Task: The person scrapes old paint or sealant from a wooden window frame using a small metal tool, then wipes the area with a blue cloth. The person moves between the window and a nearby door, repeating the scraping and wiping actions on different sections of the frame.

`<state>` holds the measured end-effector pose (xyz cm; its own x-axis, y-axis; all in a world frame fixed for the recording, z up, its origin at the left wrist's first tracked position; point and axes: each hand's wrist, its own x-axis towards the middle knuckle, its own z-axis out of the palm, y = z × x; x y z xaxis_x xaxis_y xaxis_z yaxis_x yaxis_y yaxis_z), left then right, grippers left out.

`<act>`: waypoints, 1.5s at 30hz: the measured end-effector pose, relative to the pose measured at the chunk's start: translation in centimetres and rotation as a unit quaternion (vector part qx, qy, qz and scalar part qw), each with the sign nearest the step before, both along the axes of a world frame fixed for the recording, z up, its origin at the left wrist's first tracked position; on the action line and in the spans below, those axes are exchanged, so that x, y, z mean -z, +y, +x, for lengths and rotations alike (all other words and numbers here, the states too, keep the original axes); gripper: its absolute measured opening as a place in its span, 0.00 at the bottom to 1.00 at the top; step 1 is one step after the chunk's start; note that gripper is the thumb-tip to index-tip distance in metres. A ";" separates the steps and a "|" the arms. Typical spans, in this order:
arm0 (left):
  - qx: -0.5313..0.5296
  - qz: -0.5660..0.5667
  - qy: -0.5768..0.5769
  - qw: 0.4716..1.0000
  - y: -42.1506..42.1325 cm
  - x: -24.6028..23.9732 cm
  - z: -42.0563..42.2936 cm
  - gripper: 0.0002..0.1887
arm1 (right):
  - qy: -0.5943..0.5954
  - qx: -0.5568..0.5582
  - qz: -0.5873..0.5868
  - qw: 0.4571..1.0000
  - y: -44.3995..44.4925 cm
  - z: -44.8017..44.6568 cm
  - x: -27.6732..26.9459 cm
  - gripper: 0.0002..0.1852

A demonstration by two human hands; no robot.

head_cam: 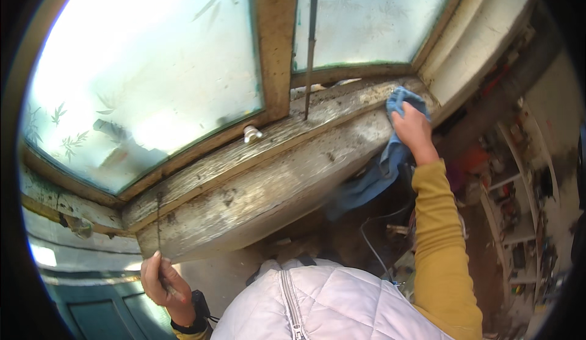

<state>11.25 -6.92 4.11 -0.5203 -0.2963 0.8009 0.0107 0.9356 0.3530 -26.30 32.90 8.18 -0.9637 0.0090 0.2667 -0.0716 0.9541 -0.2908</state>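
Note:
My right hand (413, 127) grips a blue cloth (397, 159) and presses it on the right end of the worn wooden window sill (284, 141); the rest of the cloth hangs below the ledge. At the lower left, my left hand (165, 283) is raised just below the sill's left end, its thumb and fingertips pinched on the lower end of a thin dark rod (159, 225). Frosted window panes (160, 65) with leaf patterns rise behind the sill. A small white fitting (252, 134) is at the foot of the frame.
A dark metal rod (310, 56) stands upright against the right pane, its foot on the sill. Cluttered shelves (517, 237) line the right side. A grey cable (373, 241) runs below the cloth. A teal panelled door (94, 317) is at the lower left.

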 end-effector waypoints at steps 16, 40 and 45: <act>-0.048 -0.127 0.113 0.984 -18.9 -5.4 3.2 0.23 | 0.054 0.027 -0.010 0.998 -6.4 4.0 -3.4 0.21; -0.137 0.139 0.213 0.957 -22.1 -9.2 -2.8 0.31 | -0.129 -0.149 0.068 0.978 -11.8 -3.0 -3.3 0.19; -0.149 0.114 0.204 0.961 -22.3 -9.4 -2.9 0.31 | -0.048 -0.253 -0.031 0.966 -11.2 -2.6 -2.9 0.22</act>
